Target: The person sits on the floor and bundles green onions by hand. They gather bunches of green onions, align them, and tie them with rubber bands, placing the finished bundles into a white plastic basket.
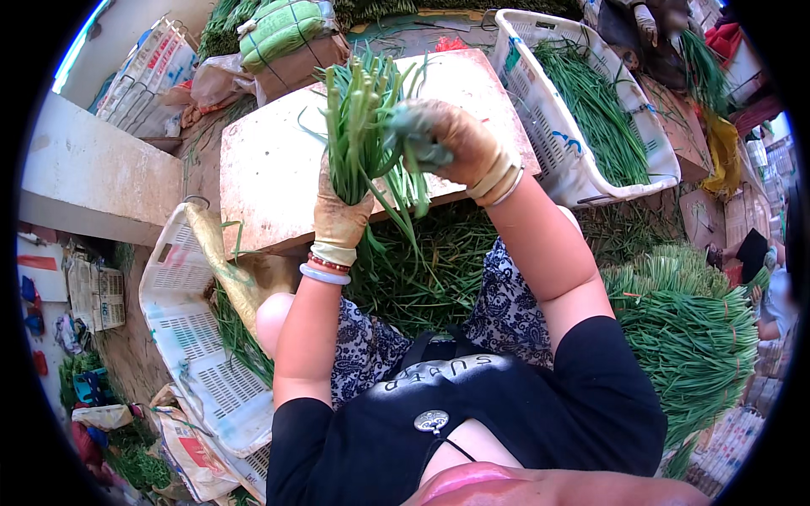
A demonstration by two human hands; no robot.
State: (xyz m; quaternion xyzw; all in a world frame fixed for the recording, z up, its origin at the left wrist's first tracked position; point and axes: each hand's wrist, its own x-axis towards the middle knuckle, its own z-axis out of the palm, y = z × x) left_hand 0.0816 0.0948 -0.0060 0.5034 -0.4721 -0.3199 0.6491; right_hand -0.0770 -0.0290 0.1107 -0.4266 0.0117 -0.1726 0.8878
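My left hand (342, 209), in a stained work glove, grips a bunch of green stalks (354, 126) that look like garlic chives. Their cut pale ends point up and away from me. Against the bunch's right side is my right hand (443, 136), gloved and blurred by motion, its greenish fingertips curled on some loose strands (414, 186). Both hands are above the near part of a pale, worn board (272, 152). Several leaves droop from the bunch past the board's near edge.
A white plastic crate (614, 183) of long greens stands right; another white crate (209, 360) is left. Cut leaves (430, 272) litter the ground between my knees. Bundled greens (683, 354) are piled right. A low wall (101, 164) runs left. Another person's gloved hand (645, 25) shows top right.
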